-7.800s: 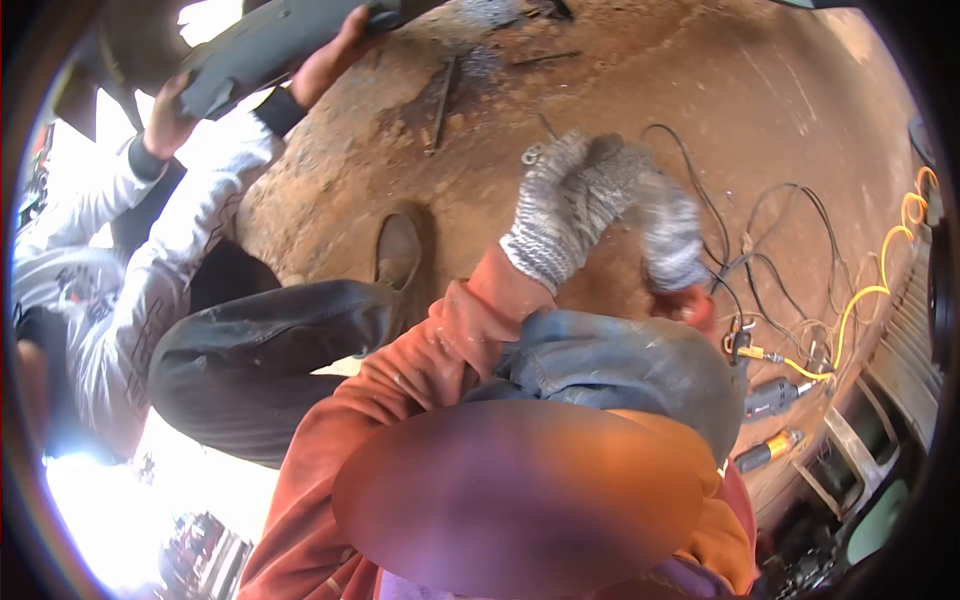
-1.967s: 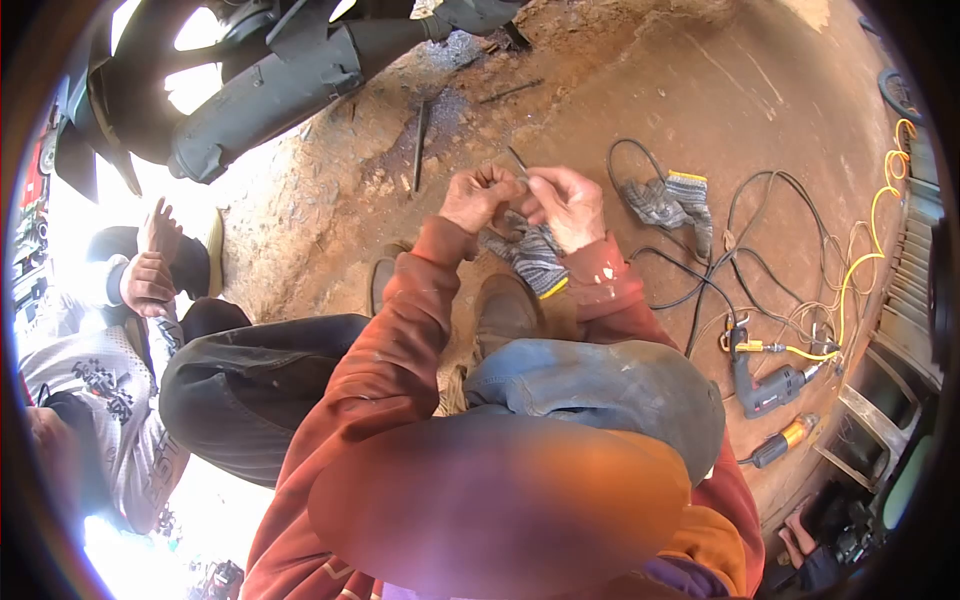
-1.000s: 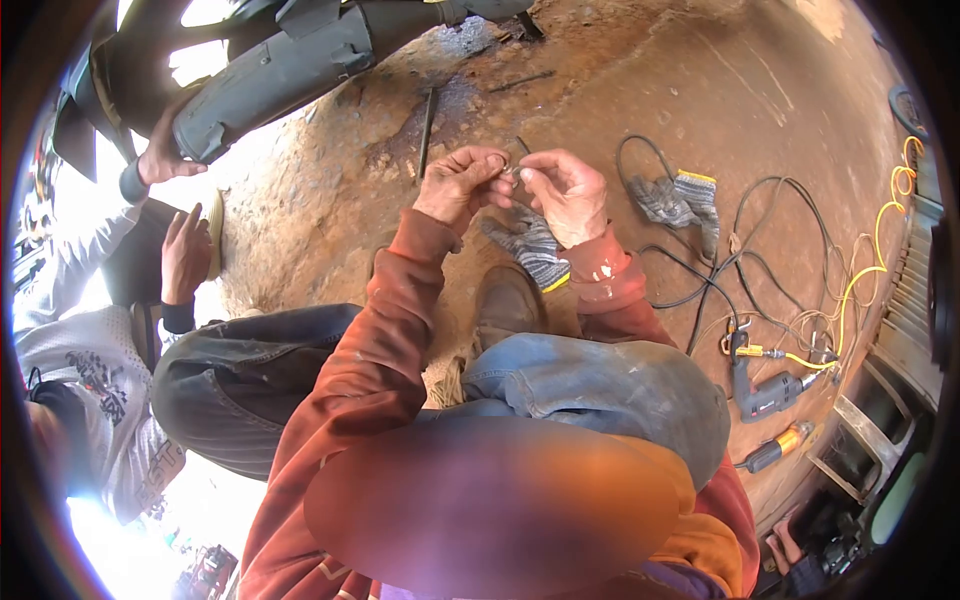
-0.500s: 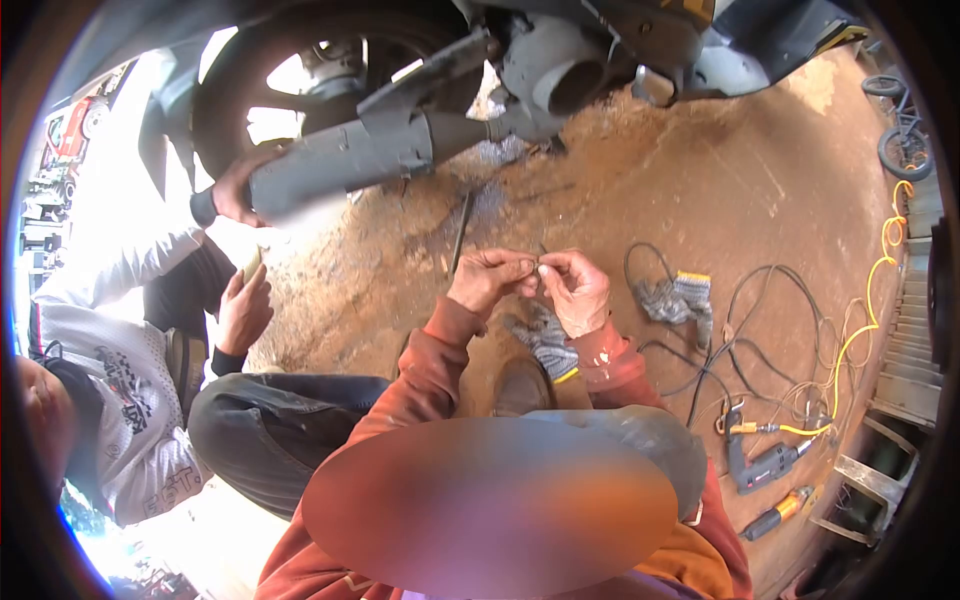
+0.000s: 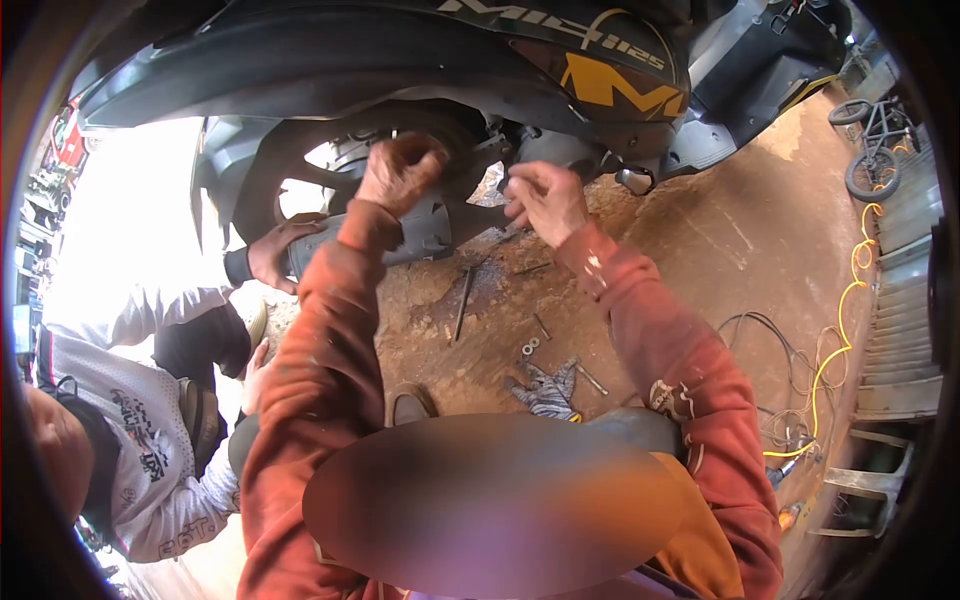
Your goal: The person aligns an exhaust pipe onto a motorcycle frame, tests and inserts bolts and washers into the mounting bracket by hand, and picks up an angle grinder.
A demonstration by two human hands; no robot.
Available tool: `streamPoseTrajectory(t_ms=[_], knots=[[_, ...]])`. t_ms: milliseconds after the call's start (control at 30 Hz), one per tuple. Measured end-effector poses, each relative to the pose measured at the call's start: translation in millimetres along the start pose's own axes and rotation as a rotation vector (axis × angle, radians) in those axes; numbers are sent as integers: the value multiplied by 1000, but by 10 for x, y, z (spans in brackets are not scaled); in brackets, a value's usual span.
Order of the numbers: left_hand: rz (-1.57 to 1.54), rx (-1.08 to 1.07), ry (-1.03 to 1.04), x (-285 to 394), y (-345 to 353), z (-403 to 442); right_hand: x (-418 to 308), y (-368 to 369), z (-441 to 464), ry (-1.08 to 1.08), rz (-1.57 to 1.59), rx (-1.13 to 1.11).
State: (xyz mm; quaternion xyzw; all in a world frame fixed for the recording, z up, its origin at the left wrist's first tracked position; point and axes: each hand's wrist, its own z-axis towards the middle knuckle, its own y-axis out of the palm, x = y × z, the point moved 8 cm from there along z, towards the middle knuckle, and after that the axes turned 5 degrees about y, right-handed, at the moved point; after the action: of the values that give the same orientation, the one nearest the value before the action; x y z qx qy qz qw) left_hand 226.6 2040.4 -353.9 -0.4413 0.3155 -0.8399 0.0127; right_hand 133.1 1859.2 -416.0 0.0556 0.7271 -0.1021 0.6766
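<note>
My left hand [image 5: 400, 178] is raised over the grey exhaust muffler [image 5: 420, 240], fingers curled in. If anything is pinched there, I cannot make it out. To its right, my right hand [image 5: 545, 203] is beside the engine housing [image 5: 560, 150] of the motor scooter, its fingers bent together and whatever is in them hidden. Behind my left hand is the rear wheel [image 5: 275, 170], partly covered by the muffler. A co-worker's hand [image 5: 275, 258] grips the muffler's rear end from the left.
On the dirt floor lie a dark rod [image 5: 464, 303], a thin bolt [image 5: 542, 326], small washers or nuts [image 5: 530, 346], a long bolt [image 5: 592, 379] and a grey work glove [image 5: 548, 390]. A yellow cord [image 5: 845, 325] runs along the right. The co-worker [image 5: 140, 420] crouches at left.
My hands have moved apart and up from their pinch near the floor to the scooter. The view has tilted up. The co-worker still holds the muffler.
</note>
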Motion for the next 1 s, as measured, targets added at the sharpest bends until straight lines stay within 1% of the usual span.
streamPoseTrajectory(t_ms=[33,67,100,133,200,267,300,367,467,500,567,600,667,700,733,800,833,900,933,1000], knots=[[152,-8,157,-149,-31,138,42,-37,120,-6,7,65],[305,-14,311,-291,20,194,97,-15,228,1,-4,66],[295,-12,304,-361,71,206,178,-31,311,33,52,114],[363,-48,306,-424,148,224,261,-51,369,63,112,163],[429,-87,310,-450,225,256,354,-22,416,75,151,172],[288,-115,129,-509,226,341,364,-11,416,42,114,222],[284,-115,130,-563,255,373,381,6,414,42,111,224],[361,-73,255,-589,323,437,413,0,402,9,215,257],[333,-40,250,-827,508,369,380,-25,351,-12,255,278],[330,-40,256,-836,564,340,390,-25,342,-16,253,283],[269,81,307,-703,553,258,403,-30,304,-28,289,293],[268,82,312,-632,559,266,412,-34,295,-32,289,296],[80,-71,262,-438,586,334,433,2,321,-6,318,325],[-110,-64,114,-314,547,360,425,26,340,13,304,335],[-122,-63,123,-338,592,427,394,43,360,3,305,324],[-239,-53,53,-403,672,511,401,33,353,23,308,339],[-240,-45,54,-383,684,537,399,38,349,17,309,346],[-422,-12,15,-372,691,565,378,28,348,14,303,352],[-422,-6,10,-369,678,549,385,36,324,20,304,360],[-300,-40,-16,-377,656,515,376,35,283,26,309,341]])
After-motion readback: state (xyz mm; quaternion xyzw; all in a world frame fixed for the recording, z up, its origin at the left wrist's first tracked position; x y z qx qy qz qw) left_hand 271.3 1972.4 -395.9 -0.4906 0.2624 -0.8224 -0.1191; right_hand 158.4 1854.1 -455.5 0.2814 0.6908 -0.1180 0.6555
